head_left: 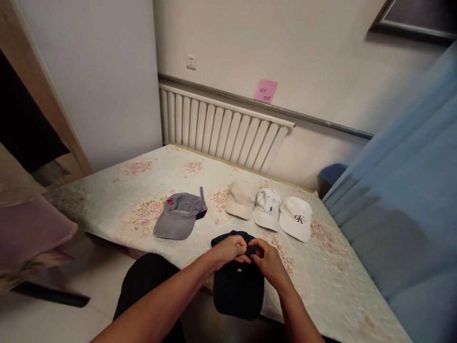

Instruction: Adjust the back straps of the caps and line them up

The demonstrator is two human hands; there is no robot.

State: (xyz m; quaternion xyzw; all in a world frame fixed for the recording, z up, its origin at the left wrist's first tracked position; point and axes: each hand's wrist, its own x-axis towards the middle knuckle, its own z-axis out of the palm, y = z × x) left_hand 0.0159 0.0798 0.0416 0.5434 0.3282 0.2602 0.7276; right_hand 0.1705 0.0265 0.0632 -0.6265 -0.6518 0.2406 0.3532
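A dark baseball cap point(238, 293) lies at the near edge of the bed or table, its brim pointing toward me. Above its crown my left hand point(232, 248) and my right hand point(266, 259) meet, both with fingers pinched on the cap's dark strap point(252, 248). The strap's fastening is too small and covered to make out. To the left rests a grey baseball cap point(180, 214) with a red mark and a strap end sticking up. Beyond my hands, a beige cap point(241, 197), a white cap point(267, 209) and a white CK cap point(295, 219) sit in a row.
A floral cover point(167, 166) spreads over the flat surface under the caps. Behind it are a white radiator point(221, 126) and a wall with a pink note point(266, 90). A blue curtain point(400, 200) hangs at the right. Pinkish fabric point(35, 224) hangs at the left.
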